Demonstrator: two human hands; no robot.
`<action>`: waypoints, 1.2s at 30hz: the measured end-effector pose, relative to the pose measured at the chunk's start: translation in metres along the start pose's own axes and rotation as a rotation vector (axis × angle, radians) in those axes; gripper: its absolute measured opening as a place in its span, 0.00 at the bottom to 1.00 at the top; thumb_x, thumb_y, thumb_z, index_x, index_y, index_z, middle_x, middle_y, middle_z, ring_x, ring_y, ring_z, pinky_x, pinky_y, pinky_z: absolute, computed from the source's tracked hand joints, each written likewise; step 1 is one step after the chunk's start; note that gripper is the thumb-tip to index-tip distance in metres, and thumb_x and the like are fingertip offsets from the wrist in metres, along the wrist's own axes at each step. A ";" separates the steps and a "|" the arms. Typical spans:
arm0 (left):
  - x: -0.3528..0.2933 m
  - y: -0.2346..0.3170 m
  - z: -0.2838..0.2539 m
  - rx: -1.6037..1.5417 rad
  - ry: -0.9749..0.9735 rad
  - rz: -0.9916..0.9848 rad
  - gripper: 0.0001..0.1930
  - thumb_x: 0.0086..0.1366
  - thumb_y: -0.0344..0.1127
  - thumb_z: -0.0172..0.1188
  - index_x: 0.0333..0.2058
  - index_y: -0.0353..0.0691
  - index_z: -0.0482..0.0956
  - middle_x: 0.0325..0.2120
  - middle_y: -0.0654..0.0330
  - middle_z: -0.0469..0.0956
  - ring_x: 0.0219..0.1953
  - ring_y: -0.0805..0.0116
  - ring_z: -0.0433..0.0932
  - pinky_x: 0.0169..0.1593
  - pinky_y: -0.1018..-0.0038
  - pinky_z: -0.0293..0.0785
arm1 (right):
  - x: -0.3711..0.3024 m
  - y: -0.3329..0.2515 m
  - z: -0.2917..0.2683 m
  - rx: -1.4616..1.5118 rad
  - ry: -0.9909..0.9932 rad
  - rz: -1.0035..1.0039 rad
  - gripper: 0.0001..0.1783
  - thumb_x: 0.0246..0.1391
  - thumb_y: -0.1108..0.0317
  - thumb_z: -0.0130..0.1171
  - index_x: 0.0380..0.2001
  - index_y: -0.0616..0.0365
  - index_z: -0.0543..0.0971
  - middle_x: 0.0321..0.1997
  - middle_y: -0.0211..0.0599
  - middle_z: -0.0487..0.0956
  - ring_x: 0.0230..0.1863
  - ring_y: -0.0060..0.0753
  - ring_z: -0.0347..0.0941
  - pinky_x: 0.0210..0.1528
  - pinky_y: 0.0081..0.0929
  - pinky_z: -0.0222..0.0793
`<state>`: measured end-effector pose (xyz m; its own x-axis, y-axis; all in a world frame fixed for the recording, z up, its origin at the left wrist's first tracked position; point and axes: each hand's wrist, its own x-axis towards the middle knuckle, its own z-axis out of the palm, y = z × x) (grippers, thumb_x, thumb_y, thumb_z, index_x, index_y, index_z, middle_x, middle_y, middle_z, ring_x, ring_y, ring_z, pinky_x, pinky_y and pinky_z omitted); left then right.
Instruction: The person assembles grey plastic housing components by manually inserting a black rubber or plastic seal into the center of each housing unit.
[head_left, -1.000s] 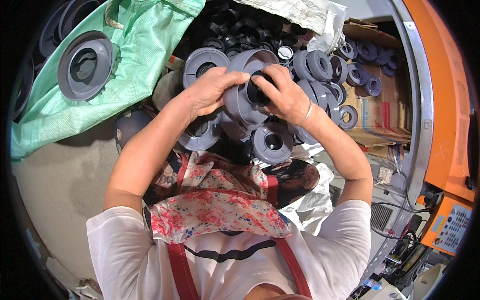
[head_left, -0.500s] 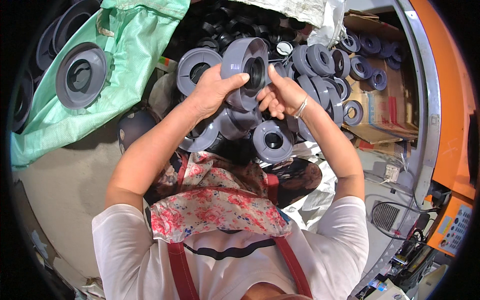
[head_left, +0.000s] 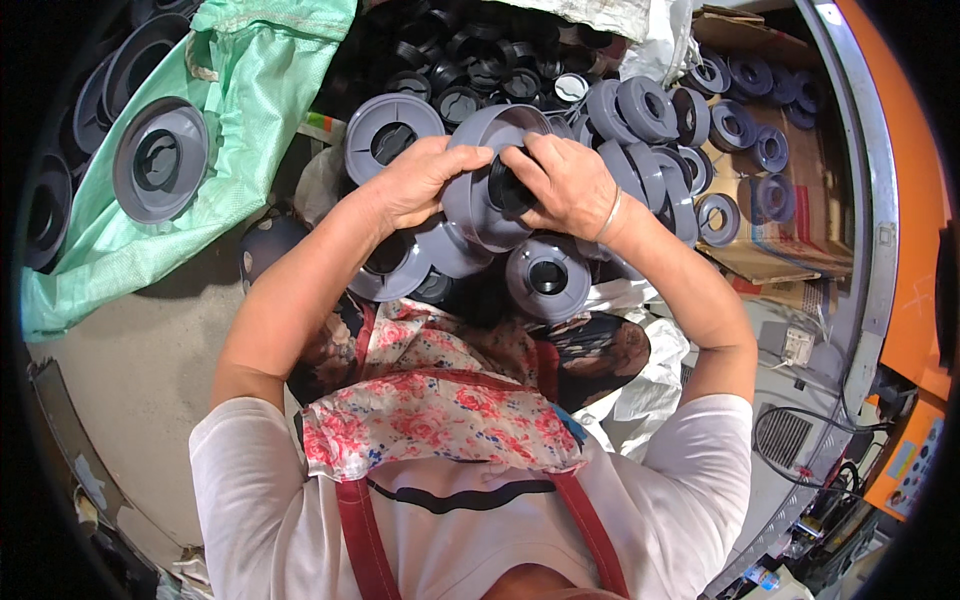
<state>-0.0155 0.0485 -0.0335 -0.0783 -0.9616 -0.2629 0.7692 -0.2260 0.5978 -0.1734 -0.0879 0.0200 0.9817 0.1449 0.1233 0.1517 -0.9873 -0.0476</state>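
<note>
In front of me I hold a grey round plastic part point(head_left: 467, 212) with a raised rim, tilted over the pile. My left hand point(head_left: 425, 180) grips its left side, thumb over the rim. Set in its middle is a black plastic ring point(head_left: 505, 188). My right hand point(head_left: 570, 185) closes over this ring, its fingers curled inside the grey part and hiding some of it. Just below lies another grey part point(head_left: 570, 290) with a black centre. A similar grey part point(head_left: 365, 122) rests beyond my left hand.
Loose black rings point(head_left: 460, 103) are heaped at the back. Grey parts point(head_left: 645, 108) pile up at the right, beside a cardboard box point(head_left: 770, 235) holding grey rings. On the left, a green woven sack point(head_left: 250, 130) bears a grey part point(head_left: 160, 160). An orange machine point(head_left: 915, 200) stands far right.
My right hand has turned palm-down and moved its fingers into the grey part, onto the black ring. The grey part has come slightly nearer and tipped more face-up.
</note>
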 end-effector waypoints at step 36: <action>0.043 0.005 0.014 0.303 0.191 0.237 0.21 0.55 0.44 0.62 0.41 0.34 0.72 0.34 0.62 0.75 0.31 0.78 0.72 0.35 0.79 0.71 | -0.013 0.027 0.041 0.868 0.185 0.804 0.40 0.41 0.57 0.65 0.49 0.70 0.58 0.33 0.45 0.73 0.32 0.33 0.73 0.39 0.27 0.70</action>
<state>-0.0235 0.0037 -0.0312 0.2188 -0.9530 -0.2096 0.5283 -0.0649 0.8466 -0.1778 -0.1137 -0.0234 0.8104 -0.5752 -0.1108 -0.4009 -0.4067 -0.8209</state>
